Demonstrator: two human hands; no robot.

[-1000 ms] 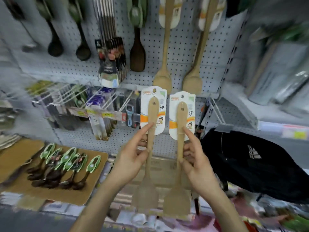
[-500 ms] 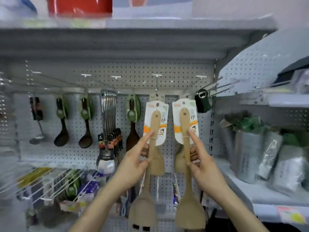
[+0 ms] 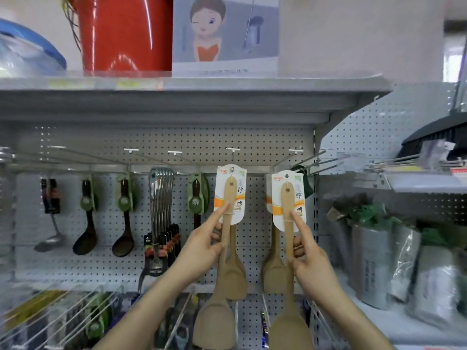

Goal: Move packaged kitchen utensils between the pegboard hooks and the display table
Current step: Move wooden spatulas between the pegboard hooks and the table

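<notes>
Both arms reach up to the pegboard [image 3: 252, 145]. My left hand [image 3: 202, 251] pinches the left spatula [image 3: 229, 195] and my right hand [image 3: 310, 263] the right spatula [image 3: 286, 198], each by its handle with the forefinger straight. Their cards sit just under two hooks [image 3: 232, 149], with bare board between them.

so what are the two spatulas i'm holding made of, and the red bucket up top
The left spatula and right spatula look like bare pale wood or bamboo: matte tan with no gloss. Their backing cards seem to be printed paperboard, though the finish is hard to tell. The red bucket is likely smooth plastic, given its bright streaky highlights.
</notes>
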